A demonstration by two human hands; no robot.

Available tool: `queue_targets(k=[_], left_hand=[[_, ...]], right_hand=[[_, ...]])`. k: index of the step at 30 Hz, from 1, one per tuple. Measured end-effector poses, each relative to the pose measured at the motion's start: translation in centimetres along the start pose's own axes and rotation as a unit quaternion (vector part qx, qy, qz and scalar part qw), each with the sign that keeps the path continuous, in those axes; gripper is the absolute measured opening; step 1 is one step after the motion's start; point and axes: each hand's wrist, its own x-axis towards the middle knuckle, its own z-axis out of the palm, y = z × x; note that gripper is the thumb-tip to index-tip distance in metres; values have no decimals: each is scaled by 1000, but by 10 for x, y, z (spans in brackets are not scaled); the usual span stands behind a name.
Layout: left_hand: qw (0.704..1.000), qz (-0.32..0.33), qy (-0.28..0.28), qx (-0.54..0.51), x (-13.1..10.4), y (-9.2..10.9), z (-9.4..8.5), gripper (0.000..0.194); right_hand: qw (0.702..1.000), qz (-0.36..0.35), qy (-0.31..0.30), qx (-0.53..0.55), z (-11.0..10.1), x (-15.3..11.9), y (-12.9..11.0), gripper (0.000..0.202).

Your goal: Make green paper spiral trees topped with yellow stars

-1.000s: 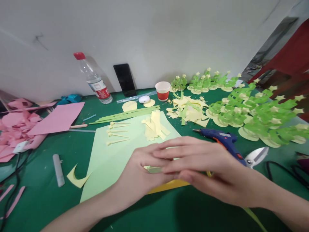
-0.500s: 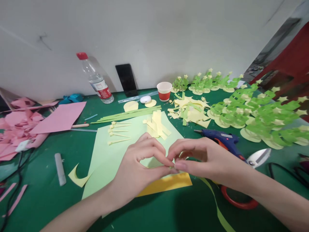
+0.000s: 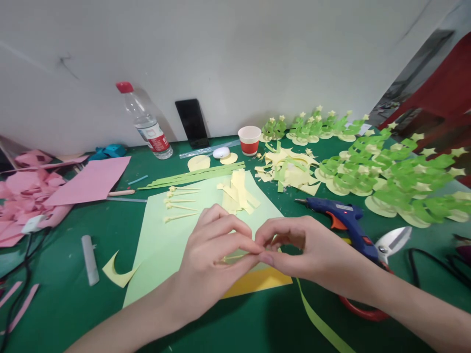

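While my left fingers pinch a thin pale stem above the pale green sheet, my right fingers, tips meeting theirs, seem closed on a green strip that trails toward me over the surface. I'd judge this as working strip against stem; next calls for a steady left hold and small, even right-hand turns. The joint itself is hidden.

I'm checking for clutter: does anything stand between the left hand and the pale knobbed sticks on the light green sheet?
Nothing visible does: only bare light green sheet shows between the left hand and the pale knobbed sticks. The pale paper strips lie to the sticks' right, off that path.
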Motion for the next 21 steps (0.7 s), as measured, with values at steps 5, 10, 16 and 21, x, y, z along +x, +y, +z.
queue_targets(k=[5, 10, 16, 21], left_hand=[[999, 29, 19, 22, 0, -4, 1, 7], [998, 54, 15, 39, 0, -8, 1, 13], [999, 38, -13, 24, -1, -6, -1, 17], [998, -36, -28, -33, 0, -1, -2, 11]], right_hand=[[999, -18, 13, 29, -2, 1, 1, 9], [999, -26, 9, 35, -6, 1, 1, 10], [999, -7, -21, 47, -9, 3, 2, 13], [999, -1, -48, -11, -14, 1, -2, 11]])
